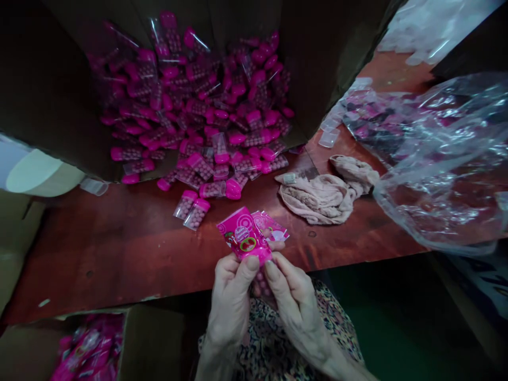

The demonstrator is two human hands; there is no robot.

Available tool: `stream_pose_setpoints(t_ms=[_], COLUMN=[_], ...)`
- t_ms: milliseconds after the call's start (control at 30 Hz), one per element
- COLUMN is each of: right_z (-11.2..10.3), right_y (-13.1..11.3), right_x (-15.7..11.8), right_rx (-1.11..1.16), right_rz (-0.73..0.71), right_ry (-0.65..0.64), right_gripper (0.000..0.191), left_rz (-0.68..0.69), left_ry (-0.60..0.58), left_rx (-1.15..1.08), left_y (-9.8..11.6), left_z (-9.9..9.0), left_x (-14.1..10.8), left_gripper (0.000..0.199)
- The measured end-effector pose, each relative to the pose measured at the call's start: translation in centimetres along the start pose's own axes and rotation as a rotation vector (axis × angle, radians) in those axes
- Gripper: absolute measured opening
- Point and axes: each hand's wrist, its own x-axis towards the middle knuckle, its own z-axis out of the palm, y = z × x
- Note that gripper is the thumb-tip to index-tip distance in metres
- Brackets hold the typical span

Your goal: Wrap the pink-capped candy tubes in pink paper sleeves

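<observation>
Both hands meet at the table's front edge around one small container of pink balls (pixel 262 283) with a pink printed label (pixel 243 233) at its top. My left hand (pixel 232 296) pinches it from the left, thumb on the pink part. From the right, my right hand (pixel 296 301) grips the same container, its thumb beside the other. Behind the fingers, more pink printed labels (pixel 273 226) fan out; which hand bears them I cannot tell. Two capped containers (pixel 191 210) lie on the red table just beyond my left hand.
A large cardboard box (pixel 321 63) lies open at the back, pink-capped containers (pixel 198 116) spilling out. A crumpled cloth (pixel 321 198) and a clear plastic bag (pixel 448 174) are at right. Lower left, another box (pixel 153 338) holds pink packets (pixel 93 352). A white bowl (pixel 37 172) stands left.
</observation>
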Motion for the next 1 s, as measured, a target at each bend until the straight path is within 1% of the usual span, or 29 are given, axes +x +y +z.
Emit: stream_pose_setpoints(t_ms=[67, 167, 233, 300, 367, 433, 533, 600, 667, 700, 767, 833, 900, 1000], right_z=[0.4, 0.5, 0.4, 0.4, 0.4, 0.6, 0.7, 0.6, 0.4, 0.3, 0.1, 0.2, 0.5, 1.1], right_y=[0.1, 0.0, -0.1, -0.2, -0.2, -0.2, -0.3, -0.4, -0.5, -0.5, -0.6, -0.7, -0.8, -0.9], right_x=[-0.1, -0.1, 0.1, 0.2, 0.2, 0.1, 0.0, 0.0, 0.2, 0.3, 0.6, 0.7, 0.6, 0.1], right_rx=[-0.066, -0.084, -0.039, 0.047, 0.094, 0.059, -0.061, -0.116, -0.087, -0.032, 0.104, 0.156, 0.056, -0.158], right_rz=[-0.082, -0.132, -0.087, -0.001, 0.043, -0.003, -0.106, -0.131, -0.085, -0.031, 0.083, 0.14, 0.101, -0.023], right_ry=[0.072, 0.085, 0.041, -0.013, -0.026, -0.003, 0.055, 0.078, 0.043, 0.002, -0.122, -0.206, -0.187, -0.089], right_gripper=[0.025, 0.021, 0.02, 0.023, 0.026, 0.025, 0.021, 0.021, 0.022, 0.021, 0.022, 0.024, 0.025, 0.02], left_rz=[0.023, 0.043, 0.045, 0.054, 0.078, 0.101, 0.157, 0.169, 0.136, 0.103, 0.054, 0.037, 0.057, 0.083], left_ry=[0.042, -0.002, -0.042, -0.072, -0.066, -0.049, -0.02, -0.006, 0.001, 0.0, -0.007, -0.03, -0.068, -0.057], left_rx=[-0.002, -0.007, -0.041, -0.057, -0.031, 0.026, 0.135, 0.161, 0.103, 0.052, -0.035, -0.072, -0.073, -0.044], left_y=[-0.3, -0.2, 0.1, 0.6, 0.8, 0.7, 0.1, -0.1, 0.0, 0.2, 0.7, 1.3, 1.7, 1.9], left_z=[0.2, 0.5, 0.6, 0.5, 0.1, -0.2, -0.5, -0.4, -0.3, -0.3, -0.4, -0.5, -0.6, -0.6], left_x=[-0.3, -0.6, -0.5, -0.4, -0.2, -0.3, -0.7, -0.8, -0.7, -0.5, -0.2, 0.1, 0.2, 0.2], left_gripper=[0.017, 0.013, 0.016, 0.019, 0.017, 0.015, 0.016, 0.017, 0.016, 0.015, 0.015, 0.016, 0.021, 0.024])
